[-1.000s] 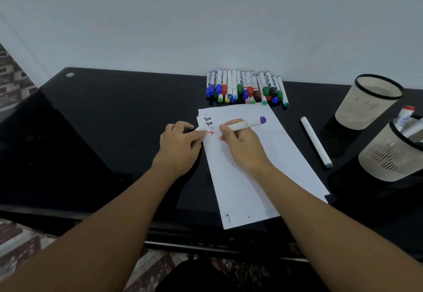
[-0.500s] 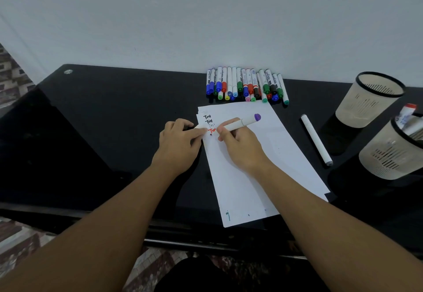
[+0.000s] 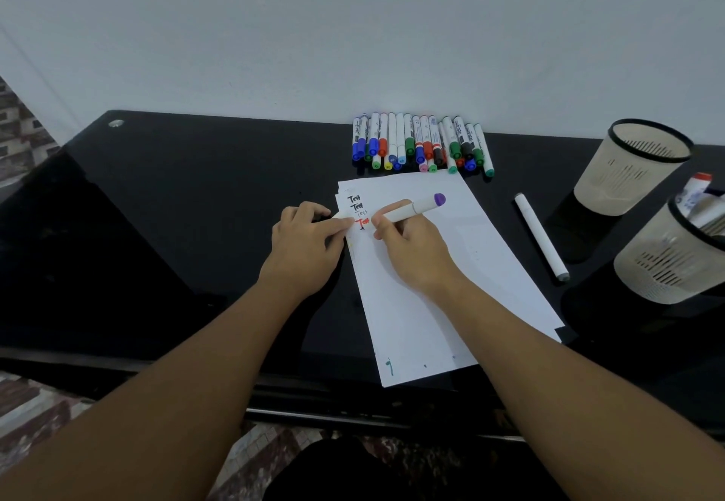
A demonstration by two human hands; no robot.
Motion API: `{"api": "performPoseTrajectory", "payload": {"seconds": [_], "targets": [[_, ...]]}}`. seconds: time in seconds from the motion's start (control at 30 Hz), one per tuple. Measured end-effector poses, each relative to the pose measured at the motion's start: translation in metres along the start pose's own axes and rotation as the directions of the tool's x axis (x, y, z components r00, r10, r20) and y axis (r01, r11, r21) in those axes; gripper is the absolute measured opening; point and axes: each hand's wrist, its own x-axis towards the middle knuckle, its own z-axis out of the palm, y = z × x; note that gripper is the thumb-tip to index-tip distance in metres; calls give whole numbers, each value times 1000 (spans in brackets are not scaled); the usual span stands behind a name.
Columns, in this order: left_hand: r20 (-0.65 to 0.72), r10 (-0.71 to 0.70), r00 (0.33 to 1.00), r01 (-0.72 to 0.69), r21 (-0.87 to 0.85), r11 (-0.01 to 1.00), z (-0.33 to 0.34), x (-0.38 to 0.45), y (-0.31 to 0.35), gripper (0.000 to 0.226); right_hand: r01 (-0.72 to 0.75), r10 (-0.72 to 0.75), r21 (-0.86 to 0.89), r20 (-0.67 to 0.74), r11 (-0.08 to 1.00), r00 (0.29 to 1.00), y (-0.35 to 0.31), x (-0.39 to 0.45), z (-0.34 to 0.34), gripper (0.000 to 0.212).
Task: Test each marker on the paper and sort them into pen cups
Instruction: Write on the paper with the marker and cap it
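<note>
A stack of white paper [image 3: 451, 304] lies on the black table [image 3: 157, 206]. Near its top left corner stand several handwritten "Test" words, the lowest one in red. My right hand [image 3: 412, 249] grips a white marker [image 3: 416, 208] with a purple end, its tip down on the paper at the red word. My left hand [image 3: 306, 249] rests at the paper's left edge with curled fingers and pinches what looks like a small pale cap [image 3: 343, 222]. A row of several capped markers [image 3: 419, 143] lies beyond the paper, by the wall.
A single white marker [image 3: 541, 237] lies on the table right of the paper. Two beige mesh pen cups stand at the right. The far cup [image 3: 627, 170] shows nothing inside, and the near cup [image 3: 674, 261] holds markers. The table's front edge runs just below the paper.
The red word under the marker tip has grown longer. My right hand has shifted slightly with the marker, and my left hand has stayed at the paper's edge.
</note>
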Motion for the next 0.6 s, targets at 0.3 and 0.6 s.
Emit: {"api": "performPoseTrajectory", "payload": {"seconds": [0.3,0.6], "targets": [[-4,-3,1000,3,-6,1000,1,-1,0,28,-14,17,81,-42,997,999,0,-4,-2,18],[-2,1,1000,-1,-8,1000,1,0,0,29,-22,22,4,-40,1000,999,0,-3,-2,25]]}}
